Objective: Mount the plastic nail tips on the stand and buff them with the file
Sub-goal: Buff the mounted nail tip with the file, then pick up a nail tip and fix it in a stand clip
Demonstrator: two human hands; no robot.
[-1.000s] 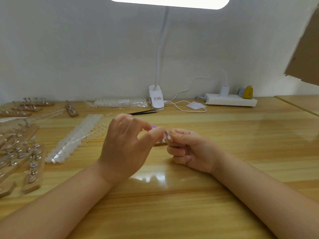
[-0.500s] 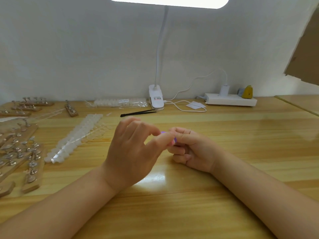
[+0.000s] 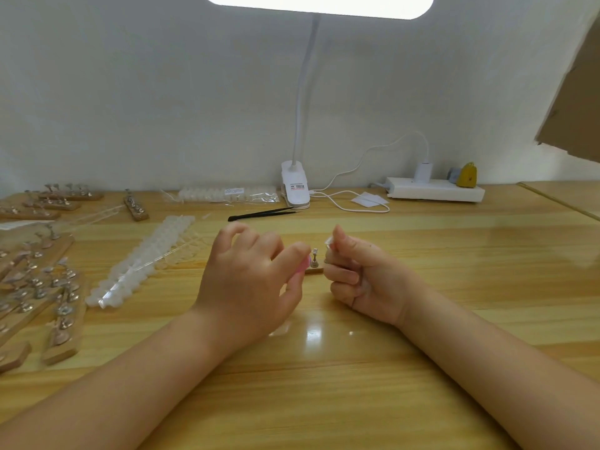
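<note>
A small wooden stand with a metal holder peg lies on the table between my hands, mostly hidden behind them. My left hand pinches a small pink file between thumb and fingers, just left of the peg. My right hand is curled and pinches a clear plastic nail tip at its fingertips, just right of the peg and a little above it. The hands are apart, with the peg showing in the gap.
Strips of white nail tips lie to the left. Several wooden stands with metal holders crowd the left edge. Black tweezers, a clip lamp base, a bagged tip pack and a power strip sit along the wall.
My hands were touching over the stand; they have drawn apart, uncovering the peg. The right hand has lifted a nail tip clear and the left hand keeps the file.
</note>
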